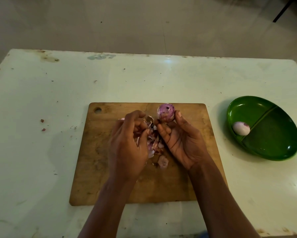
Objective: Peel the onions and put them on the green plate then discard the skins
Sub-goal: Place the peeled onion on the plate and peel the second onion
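At the centre of the frame, the right hand (182, 141) is raised palm-up over the wooden cutting board (161, 186). It pinches a peeled purple onion (166, 112) between thumb and fingertips near the board's upper edge. Just to its left, the left hand (128, 145) has curled fingers pressed into a pile of loose skins (154, 143) on the board. That hand is blurred, and whether it actually grips any skin cannot be told. At the right of the frame, the green plate (273, 140) sits on the white table (58, 91), apart from the board. A second peeled onion (241, 128) lies in its left compartment, against the divider.
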A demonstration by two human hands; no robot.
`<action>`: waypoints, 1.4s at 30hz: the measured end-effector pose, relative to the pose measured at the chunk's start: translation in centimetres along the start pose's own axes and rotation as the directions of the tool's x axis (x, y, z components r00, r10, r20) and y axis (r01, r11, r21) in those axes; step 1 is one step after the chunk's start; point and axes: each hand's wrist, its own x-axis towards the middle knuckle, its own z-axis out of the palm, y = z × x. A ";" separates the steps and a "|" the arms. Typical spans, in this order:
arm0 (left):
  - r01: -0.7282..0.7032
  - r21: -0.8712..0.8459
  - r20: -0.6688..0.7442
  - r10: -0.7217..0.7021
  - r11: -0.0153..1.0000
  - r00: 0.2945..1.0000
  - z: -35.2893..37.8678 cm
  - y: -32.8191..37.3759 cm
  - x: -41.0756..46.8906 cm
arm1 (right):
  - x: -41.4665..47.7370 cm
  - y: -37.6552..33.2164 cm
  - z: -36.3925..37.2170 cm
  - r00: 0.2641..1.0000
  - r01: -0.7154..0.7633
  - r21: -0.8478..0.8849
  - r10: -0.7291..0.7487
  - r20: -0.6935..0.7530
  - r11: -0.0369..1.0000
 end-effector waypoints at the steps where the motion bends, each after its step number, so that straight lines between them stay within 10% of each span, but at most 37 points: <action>1: 0.017 0.000 -0.002 -0.017 1.000 1.000 0.0 0.0 0.0 | 0.0 0.0 0.0 1.000 -0.005 -0.010 0.005 -0.003 1.000; 21: -0.011 -0.218 -0.102 -0.011 0.976 0.995 0.1 0.5 0.2 | -0.3 0.4 0.4 0.999 -0.009 -0.143 0.016 0.051 0.990; 42: -0.064 -0.073 -0.111 0.055 0.995 0.992 0.4 0.5 0.0 | -0.1 0.4 0.2 0.993 -0.007 -0.219 0.032 0.111 0.976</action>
